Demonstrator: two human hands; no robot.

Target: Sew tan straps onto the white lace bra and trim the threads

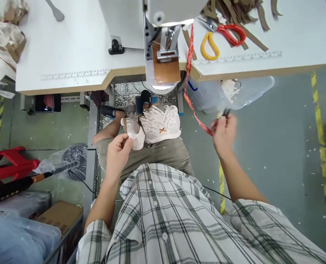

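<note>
A white lace bra [163, 124] with a small brown bow lies across my lap. My left hand [119, 152] is closed, pinching the bra's white wing [137, 137] between thumb and fingers, with a brown strip by the fingertips. Out to the right, my right hand [225, 134] is wrapped around small dark thread snips [226, 112], their tips blurred by motion. A red ribbon [190, 99] runs from the sewing machine down to this hand. Above my lap, the sewing machine's [167, 55] needle area and brown plate are lit.
Scissors [220, 35] with red and yellow handles and brown strips [238, 11] lie on the white table [77, 40]. A clear plastic bin [251, 95] hangs below its right edge. White fabric pieces [5, 40] are piled far left. Boxes [60, 220] stand lower left.
</note>
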